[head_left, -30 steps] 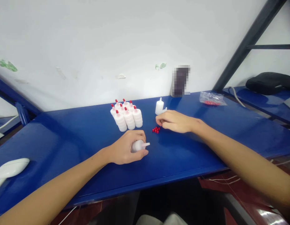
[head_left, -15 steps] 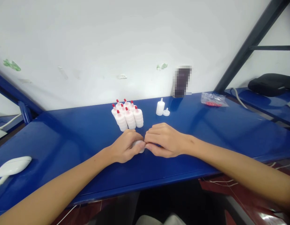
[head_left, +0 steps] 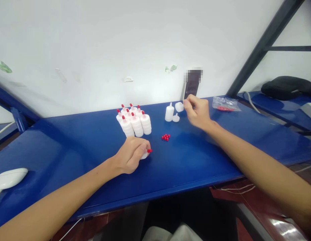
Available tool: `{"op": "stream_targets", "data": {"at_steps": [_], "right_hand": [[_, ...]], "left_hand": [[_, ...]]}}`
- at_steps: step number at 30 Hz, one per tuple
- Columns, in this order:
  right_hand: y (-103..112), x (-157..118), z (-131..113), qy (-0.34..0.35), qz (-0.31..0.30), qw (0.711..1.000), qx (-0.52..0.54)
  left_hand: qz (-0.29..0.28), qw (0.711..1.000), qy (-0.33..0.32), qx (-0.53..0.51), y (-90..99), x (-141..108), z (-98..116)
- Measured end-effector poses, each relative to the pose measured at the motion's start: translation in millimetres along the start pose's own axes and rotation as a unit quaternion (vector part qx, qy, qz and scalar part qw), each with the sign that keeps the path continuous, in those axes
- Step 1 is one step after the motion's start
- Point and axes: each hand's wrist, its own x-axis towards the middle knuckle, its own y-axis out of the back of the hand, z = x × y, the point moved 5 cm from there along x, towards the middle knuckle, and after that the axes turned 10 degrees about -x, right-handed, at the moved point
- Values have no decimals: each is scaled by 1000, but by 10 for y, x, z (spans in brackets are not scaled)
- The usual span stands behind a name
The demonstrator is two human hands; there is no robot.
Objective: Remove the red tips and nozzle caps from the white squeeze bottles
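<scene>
My left hand [head_left: 132, 154] is closed around a white squeeze bottle [head_left: 144, 156] near the front middle of the table. Its red tip cap [head_left: 149, 151] sticks out past my thumb, and most of the bottle is hidden by my fingers. Farther back on the right, my right hand [head_left: 197, 111] is curled, thumb and fingers pinched at the edge of a tilted white bottle-like piece [head_left: 179, 106]. Beside that piece stand an upright white bottle [head_left: 169, 113] with a bare nozzle and a loose white nozzle lid [head_left: 175, 117]. Several small red caps [head_left: 165, 137] lie clustered between my hands.
Several white bottles with red tips [head_left: 136, 126] stand grouped beyond my left hand. A dark phone-like slab [head_left: 191, 87] leans on the wall. A clear bag of red caps [head_left: 225, 104] lies at the back right. A white device [head_left: 10, 178] sits at the left.
My right hand has left the bottle in my left hand and moved back and right. The red caps and the tilted white piece now show. My left hand keeps its bottle.
</scene>
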Motion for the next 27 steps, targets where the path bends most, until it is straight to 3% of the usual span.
{"op": "stream_targets", "data": {"at_steps": [4, 10, 13, 17, 19, 21, 24, 27], "right_hand": [[-138, 88, 309, -57, -37, 998, -10], [-375, 39, 268, -51, -133, 989, -25], [-417, 24, 249, -52, -183, 981, -45], [-258, 46, 193, -35, -146, 984, -91], [-151, 23, 37, 25, -118, 989, -83], [-104, -70, -244, 129, -132, 982, -40], [-85, -313, -777, 289, -146, 945, 39], [-110, -541, -1206, 388, -149, 908, 57]], "left_hand": [[1, 999, -31, 10, 23, -25, -9], [14, 1000, -18, -7, 46, -37, 18], [-8, 1000, -5, -9, 16, -11, 63], [0, 1000, 12, 0, -17, 20, 64], [19, 999, 20, 16, -20, 24, 45], [31, 999, 27, 35, -23, 23, 22], [46, 997, 38, 52, -20, 21, -16], [59, 997, 35, 38, -12, 11, -36]]}}
